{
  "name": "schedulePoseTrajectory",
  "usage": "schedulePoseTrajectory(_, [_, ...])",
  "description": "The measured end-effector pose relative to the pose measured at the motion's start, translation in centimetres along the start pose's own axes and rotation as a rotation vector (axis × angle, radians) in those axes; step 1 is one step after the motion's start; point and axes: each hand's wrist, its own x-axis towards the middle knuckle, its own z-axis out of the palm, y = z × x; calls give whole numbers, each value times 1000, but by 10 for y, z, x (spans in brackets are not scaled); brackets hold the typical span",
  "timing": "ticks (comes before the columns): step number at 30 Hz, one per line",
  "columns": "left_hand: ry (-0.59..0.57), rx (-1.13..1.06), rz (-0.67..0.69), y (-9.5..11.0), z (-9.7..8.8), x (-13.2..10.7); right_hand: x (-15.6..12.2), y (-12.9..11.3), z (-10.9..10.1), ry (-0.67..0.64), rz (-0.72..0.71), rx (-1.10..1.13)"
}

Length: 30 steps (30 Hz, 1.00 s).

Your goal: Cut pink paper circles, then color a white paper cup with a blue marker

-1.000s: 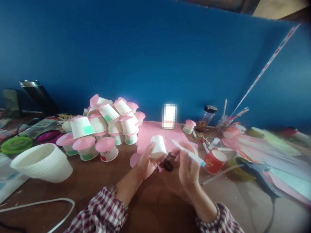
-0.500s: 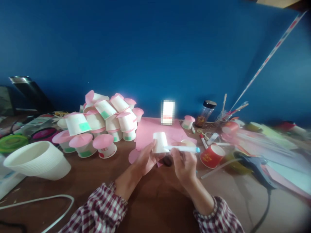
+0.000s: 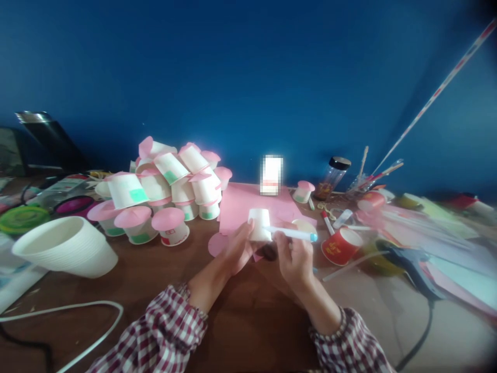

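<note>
In the head view, the person's left hand (image 3: 237, 253) grips a small white cup (image 3: 259, 223), fingers curled around its side and thumb near its upper edge. The cup is held above the brown table (image 3: 252, 321), in front of a pink sheet (image 3: 238, 199). The right hand (image 3: 295, 263) pinches a white marker (image 3: 292, 233) with a blue end; its tip overlaps the cup's right side, though contact cannot be told. A red cup (image 3: 342, 245) stands right of that hand.
</note>
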Motion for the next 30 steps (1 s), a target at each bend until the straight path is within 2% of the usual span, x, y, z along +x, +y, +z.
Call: schedulePoseTrajectory(30, [-17, 44, 58, -1, -2, 0, -1, 4, 3, -44, 5, -104])
